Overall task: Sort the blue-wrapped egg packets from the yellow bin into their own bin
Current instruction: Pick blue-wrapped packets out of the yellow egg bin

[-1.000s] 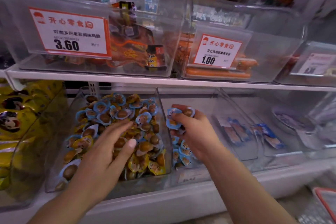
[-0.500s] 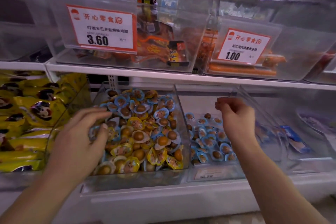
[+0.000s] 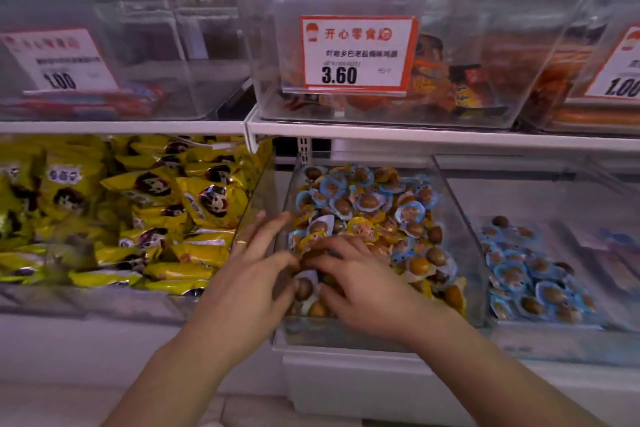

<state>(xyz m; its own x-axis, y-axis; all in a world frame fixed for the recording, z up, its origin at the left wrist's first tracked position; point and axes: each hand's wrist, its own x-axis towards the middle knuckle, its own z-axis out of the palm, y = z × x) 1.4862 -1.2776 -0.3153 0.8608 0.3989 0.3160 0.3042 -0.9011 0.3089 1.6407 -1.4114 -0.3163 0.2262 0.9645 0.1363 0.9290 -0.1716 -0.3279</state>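
The clear mixed bin (image 3: 460,236) holds yellow-wrapped and blue-wrapped egg packets (image 3: 410,211) heaped together. To its right, another clear bin (image 3: 481,291) holds only blue-wrapped packets (image 3: 526,277). Both hands are inside the front left of the mixed bin. My left hand (image 3: 256,274) has two fingers stretched up along the bin's left wall, and its thumb touches a pale blue packet (image 3: 306,286). My right hand (image 3: 363,281) lies over the pile with its fingers bent down among the packets. Its fingertips are hidden, so a hold cannot be made out.
A bin of yellow snack bags (image 3: 138,204) stands to the left. The white shelf edge (image 3: 381,137) above carries clear bins with price cards, one reading 3.60 (image 3: 356,52). A white shelf front (image 3: 346,374) runs below the bins.
My right hand left the space over the blue bin and came down into the front of the mixed bin, meeting my left hand. The view swung left, showing more yellow bags.
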